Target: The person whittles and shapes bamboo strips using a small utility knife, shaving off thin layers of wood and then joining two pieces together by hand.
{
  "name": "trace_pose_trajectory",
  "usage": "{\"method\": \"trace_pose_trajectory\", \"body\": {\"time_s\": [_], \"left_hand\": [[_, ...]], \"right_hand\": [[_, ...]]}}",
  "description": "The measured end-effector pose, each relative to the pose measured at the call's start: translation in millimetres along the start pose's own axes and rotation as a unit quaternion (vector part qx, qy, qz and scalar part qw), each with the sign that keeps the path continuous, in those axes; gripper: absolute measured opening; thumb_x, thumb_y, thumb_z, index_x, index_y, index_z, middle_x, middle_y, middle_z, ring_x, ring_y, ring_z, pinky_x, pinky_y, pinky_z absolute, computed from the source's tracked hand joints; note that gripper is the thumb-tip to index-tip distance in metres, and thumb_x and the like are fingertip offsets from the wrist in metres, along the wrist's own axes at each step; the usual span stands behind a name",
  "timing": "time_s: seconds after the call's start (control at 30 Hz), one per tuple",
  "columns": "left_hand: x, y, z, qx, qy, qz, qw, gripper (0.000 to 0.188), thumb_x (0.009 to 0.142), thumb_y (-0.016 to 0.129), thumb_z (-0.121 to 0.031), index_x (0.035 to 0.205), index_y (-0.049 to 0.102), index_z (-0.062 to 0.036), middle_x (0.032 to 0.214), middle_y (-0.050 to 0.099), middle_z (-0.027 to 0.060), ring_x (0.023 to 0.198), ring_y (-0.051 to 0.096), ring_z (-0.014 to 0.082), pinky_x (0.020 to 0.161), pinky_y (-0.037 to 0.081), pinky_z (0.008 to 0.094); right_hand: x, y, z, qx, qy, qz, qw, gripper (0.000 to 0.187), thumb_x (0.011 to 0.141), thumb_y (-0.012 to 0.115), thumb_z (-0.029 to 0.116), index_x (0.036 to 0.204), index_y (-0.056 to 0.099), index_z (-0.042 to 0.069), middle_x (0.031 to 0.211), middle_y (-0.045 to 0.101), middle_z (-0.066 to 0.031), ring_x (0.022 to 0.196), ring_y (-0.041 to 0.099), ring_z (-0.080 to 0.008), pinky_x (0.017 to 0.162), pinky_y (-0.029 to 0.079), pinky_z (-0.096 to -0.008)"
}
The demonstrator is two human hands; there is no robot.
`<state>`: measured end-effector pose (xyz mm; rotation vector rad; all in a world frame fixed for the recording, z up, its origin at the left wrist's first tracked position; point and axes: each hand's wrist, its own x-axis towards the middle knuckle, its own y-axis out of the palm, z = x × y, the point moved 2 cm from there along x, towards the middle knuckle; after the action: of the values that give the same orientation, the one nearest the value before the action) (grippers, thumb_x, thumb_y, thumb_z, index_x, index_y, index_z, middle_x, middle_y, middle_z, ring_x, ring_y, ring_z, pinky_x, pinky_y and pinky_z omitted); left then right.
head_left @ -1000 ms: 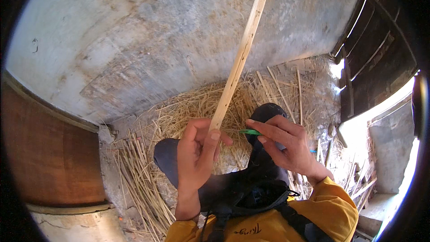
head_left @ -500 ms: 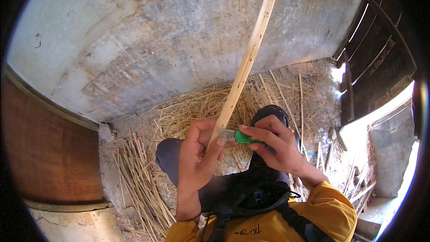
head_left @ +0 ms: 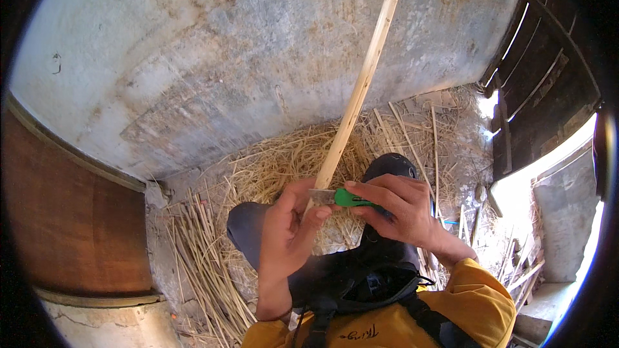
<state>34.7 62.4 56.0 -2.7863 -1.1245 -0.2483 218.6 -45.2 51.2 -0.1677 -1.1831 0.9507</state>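
A long pale wooden stick (head_left: 358,93) rises from my left hand (head_left: 288,229), tilted up and to the right. The fingers of that hand are closed round its lower end. In my right hand (head_left: 403,209) is a knife with a green handle (head_left: 350,198), pinched between thumb and fingers. Its short, wide metal blade (head_left: 321,197) lies across the stick just above my left thumb and touches the wood. The lowest tip of the stick is partly hidden by my left hand.
Loose straw-like shavings (head_left: 290,154) cover the floor beyond my knees. A bundle of thin sticks (head_left: 206,264) lies at the left, and single strips (head_left: 436,154) at the right. A stained grey wall (head_left: 245,58) stands ahead, a brown wooden panel (head_left: 77,212) at the left.
The blade, angled over the stick before, now lies straighter across it, and the knife has shifted slightly left. The stick has turned a little. Both hands keep their grip.
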Motion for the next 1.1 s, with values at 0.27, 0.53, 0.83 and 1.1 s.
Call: {"method": "trace_pose_trajectory", "body": {"time_s": [0.27,0.53,0.83,1.1], "left_hand": [[1,13,-1,0.061,0.031,-0.099,0.993,0.021,0.103,0.064,-0.014,0.112,0.065,0.0039,0.073,0.061,0.0008,0.060,0.048,0.0046,0.053,0.038,0.0227],[-3,10,2,0.123,0.021,-0.122,0.985,0.015,0.099,0.069,-0.011,0.108,0.068,0.0021,0.077,0.066,0.0005,0.067,0.050,0.0022,0.059,0.041,0.0200],[0,17,2,0.120,0.077,-0.166,0.976,0.025,0.102,0.066,-0.021,0.092,0.063,0.0011,0.065,0.057,-0.0009,0.060,0.046,0.0040,0.053,0.035,0.0221],[3,16,-3,0.170,0.081,-0.155,0.970,0.027,0.102,0.066,-0.021,0.085,0.058,-0.0001,0.064,0.055,0.0003,0.061,0.047,0.0048,0.055,0.037,0.0225]], "right_hand": [[6,-1,3,-0.033,-0.001,0.013,0.999,0.051,0.078,0.083,0.019,0.127,0.071,0.012,0.075,0.058,0.0004,0.060,0.060,-0.0175,0.053,0.050,-0.0339],[9,-5,8,-0.023,0.020,0.027,0.999,0.051,0.075,0.084,0.011,0.125,0.073,0.011,0.078,0.065,-0.0027,0.059,0.064,-0.0183,0.051,0.051,-0.0316],[8,-4,14,-0.040,0.027,0.014,0.999,0.054,0.072,0.085,0.009,0.124,0.073,0.012,0.077,0.065,-0.0021,0.058,0.064,-0.0188,0.049,0.050,-0.0323],[6,1,15,-0.047,0.038,-0.003,0.998,0.051,0.074,0.086,0.009,0.123,0.074,0.012,0.076,0.065,-0.0025,0.057,0.063,-0.0193,0.048,0.050,-0.0325]]}}
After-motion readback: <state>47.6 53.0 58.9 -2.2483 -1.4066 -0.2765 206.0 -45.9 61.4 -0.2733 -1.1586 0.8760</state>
